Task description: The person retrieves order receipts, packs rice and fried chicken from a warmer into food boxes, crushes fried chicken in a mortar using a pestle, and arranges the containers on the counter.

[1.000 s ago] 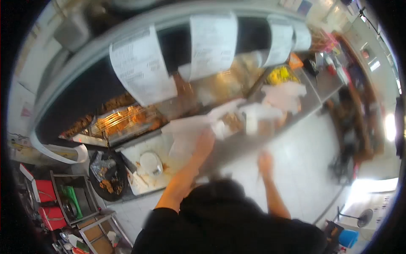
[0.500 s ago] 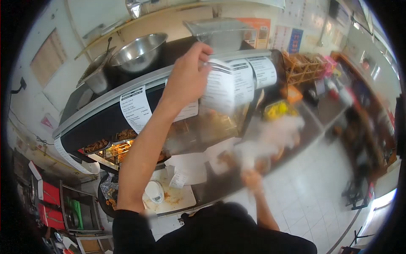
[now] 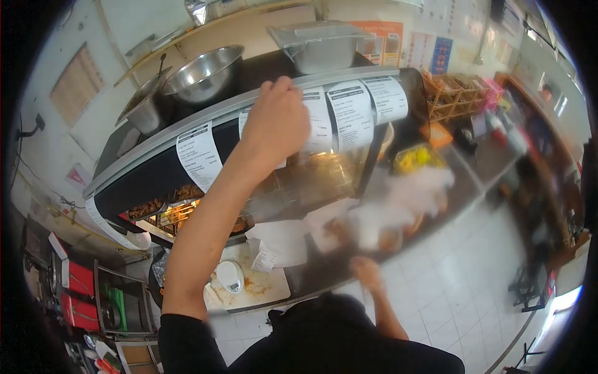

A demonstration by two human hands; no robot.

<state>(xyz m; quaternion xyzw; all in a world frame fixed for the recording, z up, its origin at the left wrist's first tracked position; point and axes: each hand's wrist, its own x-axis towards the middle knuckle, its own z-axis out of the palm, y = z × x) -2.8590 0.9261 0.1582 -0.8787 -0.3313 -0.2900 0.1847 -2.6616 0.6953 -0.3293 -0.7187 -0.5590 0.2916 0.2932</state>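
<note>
My left hand [image 3: 277, 121] is raised to the metal rail [image 3: 180, 128] on top of a dark food display case. Its fingers are closed at the top of a printed order slip [image 3: 319, 121], partly hidden behind the hand. More slips hang on both sides, including one slip [image 3: 350, 115] to the right and another slip [image 3: 199, 153] to the left. Low on the right, my right hand [image 3: 366, 273] is at the counter edge, below blurry whitish plastic bags [image 3: 380, 221]. It looks apart from them, but motion smears its fingers.
Steel bowl [image 3: 205, 71] and lidded steel pan [image 3: 321, 50] stand on the case. Below are white paper sheets [image 3: 280, 240], a small white scale [image 3: 230, 276] and a stained cutting board [image 3: 265, 287]. A tray of yellow items [image 3: 420, 161] stands at right. Tiled floor [image 3: 448, 280] lies beyond the counter.
The slip by my left hand has swung from a blurred, lifted position to hanging against the case. My left hand moved slightly down, its fingers more curled. My right hand drew back from the whitish bags.
</note>
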